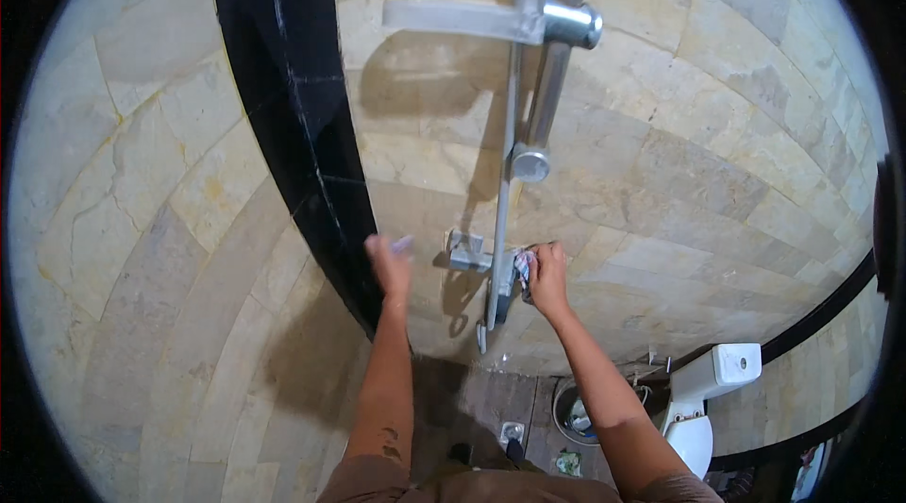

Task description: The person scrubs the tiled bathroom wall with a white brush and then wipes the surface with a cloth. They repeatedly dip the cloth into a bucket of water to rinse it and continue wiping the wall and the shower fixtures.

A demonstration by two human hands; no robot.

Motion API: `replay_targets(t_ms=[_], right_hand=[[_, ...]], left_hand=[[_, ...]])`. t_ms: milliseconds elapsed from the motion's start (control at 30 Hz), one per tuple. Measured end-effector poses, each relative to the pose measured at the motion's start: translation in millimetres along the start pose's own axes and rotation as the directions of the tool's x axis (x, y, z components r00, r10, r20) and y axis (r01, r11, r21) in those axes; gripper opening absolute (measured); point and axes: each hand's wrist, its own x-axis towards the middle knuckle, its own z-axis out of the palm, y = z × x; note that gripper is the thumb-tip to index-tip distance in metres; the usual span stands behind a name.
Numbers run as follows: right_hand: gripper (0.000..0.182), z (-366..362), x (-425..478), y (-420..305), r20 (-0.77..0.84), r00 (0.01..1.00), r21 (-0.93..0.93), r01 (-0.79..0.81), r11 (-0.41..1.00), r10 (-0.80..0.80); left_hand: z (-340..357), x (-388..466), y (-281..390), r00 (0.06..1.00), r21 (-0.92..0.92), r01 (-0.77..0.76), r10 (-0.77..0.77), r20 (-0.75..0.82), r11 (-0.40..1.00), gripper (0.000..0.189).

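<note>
My right hand (548, 275) grips a crumpled patterned cloth (524, 264) against the right end of the chrome shower mixer tap (471, 259) on the stone-tiled wall. To the left of the tap, my left hand (389, 261) is raised near the black tile strip (322, 149); it is blurred, and a small pale purplish thing shows at its fingers. A shower hose (501, 220) hangs down in front of the tap. Above, the chrome riser rail (549, 92) carries a holder with a pale, translucent shelf or dish (453, 16) sticking out to the left.
A white toilet (708, 397) stands at the lower right. On the dark floor are a round bucket (566, 412) with things in it, a square floor drain (512, 431) and a green and white packet (568, 463). The rail and shelf project from the wall above my hands.
</note>
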Motion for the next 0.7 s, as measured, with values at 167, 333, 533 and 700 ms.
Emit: replay_targets(t_ms=[167,333,533,700], right_hand=[[0.009,-6,0,8,-0.033,0.999,-0.055,-0.001,0.998,-0.001],[0.01,-37,-13,17,-0.044,0.989,0.165,-0.131,0.978,0.14],[0.015,-34,-135,-38,0.1,0.958,0.427,-0.285,0.858,0.268],[0.044,-87,-141,-78,0.362,0.914,-0.005,-0.196,0.981,0.184]], left_hand=[[-24,-73,-5,0.865,-0.559,0.492,-0.447,0.227,0.668,0.016],[-69,-149,65,0.483,-0.564,0.796,-0.332,0.811,-0.219,0.016],[-86,-175,140,0.353,-0.22,0.786,0.128,0.927,-0.577,0.017],[-77,-194,142,0.192,-0.159,0.879,0.028,0.981,-0.449,0.025]])
